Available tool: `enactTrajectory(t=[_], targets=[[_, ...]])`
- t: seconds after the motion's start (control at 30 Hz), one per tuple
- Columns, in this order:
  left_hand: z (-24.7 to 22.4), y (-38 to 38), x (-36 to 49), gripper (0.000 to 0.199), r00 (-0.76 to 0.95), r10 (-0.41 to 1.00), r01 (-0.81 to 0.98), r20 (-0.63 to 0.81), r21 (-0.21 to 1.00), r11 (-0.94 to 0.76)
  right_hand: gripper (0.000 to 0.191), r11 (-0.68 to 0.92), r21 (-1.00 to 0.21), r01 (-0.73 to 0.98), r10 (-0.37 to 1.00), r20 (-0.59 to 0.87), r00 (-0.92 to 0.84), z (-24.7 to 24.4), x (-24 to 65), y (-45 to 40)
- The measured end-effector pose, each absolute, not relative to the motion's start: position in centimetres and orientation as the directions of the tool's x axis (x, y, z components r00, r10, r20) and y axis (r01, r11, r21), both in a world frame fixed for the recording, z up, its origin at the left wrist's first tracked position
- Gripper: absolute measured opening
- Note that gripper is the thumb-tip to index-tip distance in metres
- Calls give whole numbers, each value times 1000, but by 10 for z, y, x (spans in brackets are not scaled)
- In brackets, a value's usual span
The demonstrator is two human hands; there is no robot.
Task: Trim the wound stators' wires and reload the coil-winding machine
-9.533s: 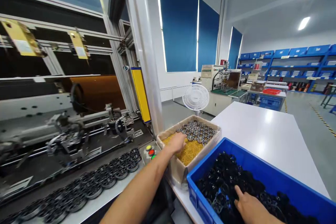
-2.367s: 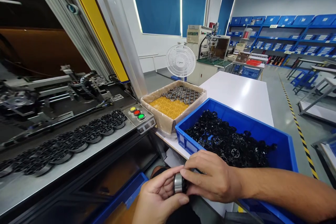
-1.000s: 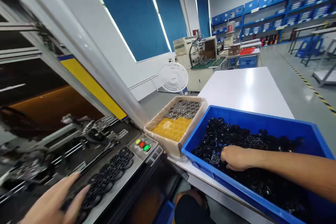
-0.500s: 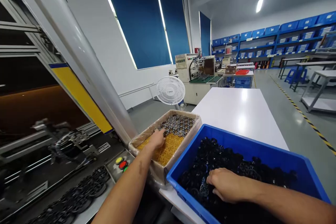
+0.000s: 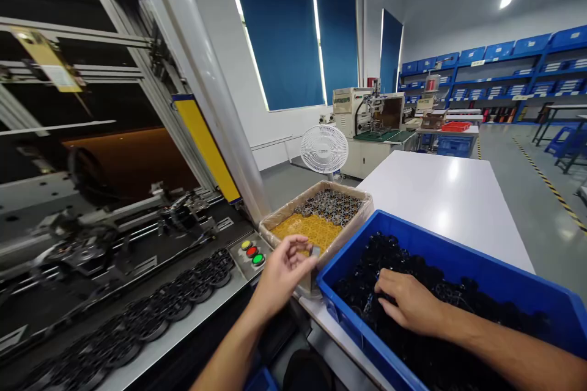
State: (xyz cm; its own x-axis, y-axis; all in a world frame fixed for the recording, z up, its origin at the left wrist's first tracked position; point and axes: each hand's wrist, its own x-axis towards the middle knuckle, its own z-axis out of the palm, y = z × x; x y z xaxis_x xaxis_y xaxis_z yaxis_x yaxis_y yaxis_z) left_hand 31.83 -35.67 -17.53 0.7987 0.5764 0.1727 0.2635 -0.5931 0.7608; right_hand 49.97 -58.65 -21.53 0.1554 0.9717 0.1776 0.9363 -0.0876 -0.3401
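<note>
My left hand (image 5: pixel 287 269) is raised in front of the carton (image 5: pixel 367 211), thumb and fingers pinched on a small grey metal part (image 5: pixel 315 251). Inside that plastic-lined carton lie grey metal parts (image 5: pixel 337 204) in rows on a yellow layer (image 5: pixel 312 229). My right hand (image 5: pixel 410 302) reaches into the blue bin (image 5: pixel 458 244), its fingers curled down among loose black round parts (image 5: pixel 387 250). Whatever those fingertips grip is hidden.
At left stands a machine with a row of black spoked parts (image 5: pixel 151 317) along its front edge. Yellow, red and green buttons (image 5: pixel 252 251) sit at its corner. A white table (image 5: pixel 426 177) carries the bin; a white fan (image 5: pixel 324 148) stands behind the carton.
My left hand has lifted out of the carton and come back toward me with a small grey part. My right hand stays in the bin. The view has turned left.
</note>
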Motion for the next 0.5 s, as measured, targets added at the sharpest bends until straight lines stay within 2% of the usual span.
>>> enactTrajectory(t=[0.03,0.07,0.13,0.17,0.23,0.3,0.37,0.5], targets=[[-180,-376,295,44,785,588,70,195,915,-397,15,-70,-349,934,963,220,154,-211,493,-587],[-185,-395,273,44,791,588,-56,170,977,-207,14,-43,-369,929,952,267,150,-205,483,-588],[-193,-429,241,43,797,597,-168,88,983,79,12,70,-458,886,914,385,127,-189,458,-592],[-196,-443,230,43,797,602,-183,50,970,162,10,157,-508,847,884,454,108,-181,442,-594],[-197,-466,218,47,768,641,-209,-16,939,274,12,359,-555,750,806,590,50,-166,412,-597],[-194,-485,214,52,724,685,-244,-77,901,359,16,497,-525,691,743,668,-28,-156,388,-599],[-191,-499,213,55,686,717,-271,-121,872,407,18,549,-481,684,709,701,-77,-153,373,-600],[-192,-512,210,55,698,708,-251,-112,887,388,17,545,-430,720,678,731,-76,-158,366,-603]])
